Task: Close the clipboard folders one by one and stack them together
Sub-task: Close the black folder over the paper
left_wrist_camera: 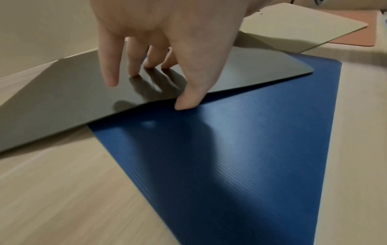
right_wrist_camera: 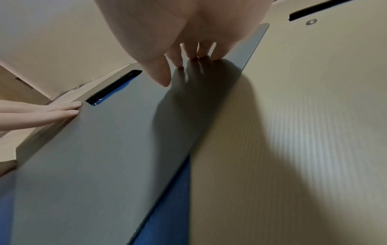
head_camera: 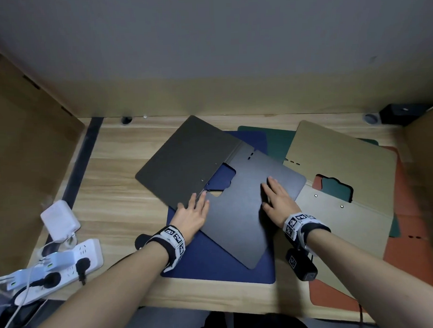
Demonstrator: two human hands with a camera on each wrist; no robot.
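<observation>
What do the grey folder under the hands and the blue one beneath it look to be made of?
The grey folder looks like thin matte plastic sheet: in the left wrist view its edge bows upward beside the left hand's thumb, and it shows dull reflections. The blue folder seems to be ribbed or corrugated plastic, with fine parallel lines and a soft sheen. Neither is certain.

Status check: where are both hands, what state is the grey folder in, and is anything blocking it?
Left hand flat at grey folder left edge, right hand flat on its cover. Folder open, lying on blue folder. Tan folder overlaps on right; nothing blocking.
</observation>
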